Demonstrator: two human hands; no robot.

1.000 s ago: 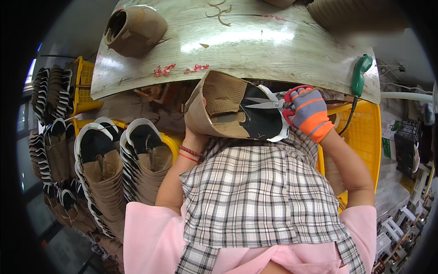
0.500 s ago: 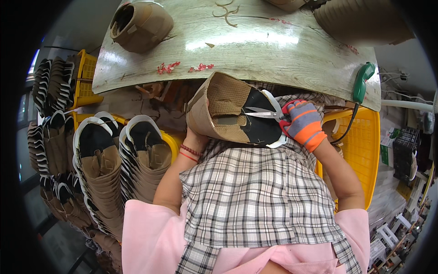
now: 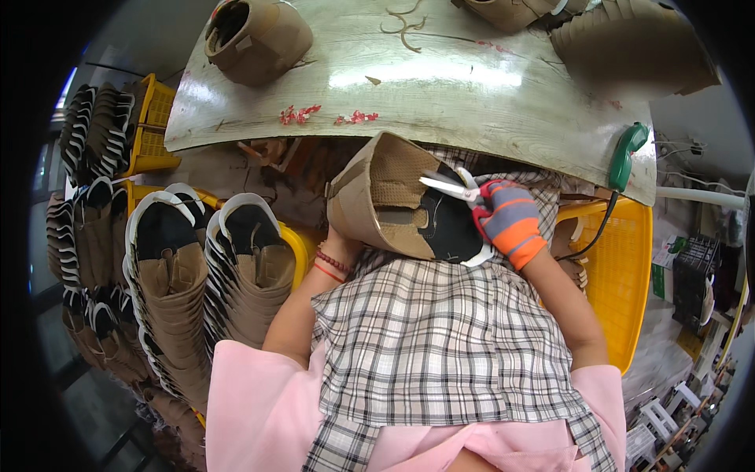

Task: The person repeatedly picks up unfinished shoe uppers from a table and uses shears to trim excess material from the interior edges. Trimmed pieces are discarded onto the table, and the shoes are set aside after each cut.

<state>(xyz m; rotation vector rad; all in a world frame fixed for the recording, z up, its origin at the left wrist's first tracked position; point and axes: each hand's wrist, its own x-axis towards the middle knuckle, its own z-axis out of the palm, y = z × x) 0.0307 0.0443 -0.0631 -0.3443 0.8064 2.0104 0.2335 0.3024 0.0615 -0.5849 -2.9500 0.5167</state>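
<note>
A tan shoe upper [image 3: 363, 206] with a black lining and white edging rests tilted over my lap, its opening toward me. My left hand [image 3: 343, 245] grips it from the left side, most of the fingers hidden behind the material. Red-handled scissors [image 3: 448, 187] are in my right hand [image 3: 510, 216], which wears a grey and orange glove. Their blades, slightly parted and a little blurred, hover over the upper's opening, above the black lining. Loose thread ends show on the lining.
On the table [image 3: 440, 102] ahead stand another tan upper [image 3: 267, 47], a stack of tan pieces [image 3: 633, 51] and a green handheld tool [image 3: 627, 157] with a black cable. Stacked uppers [image 3: 169, 287] fill the left side. A yellow crate [image 3: 617, 275] is at my right.
My right hand has lifted the scissors off the lining and shifted slightly toward me and left. The shoe upper stays in my left hand, nearly in place.
</note>
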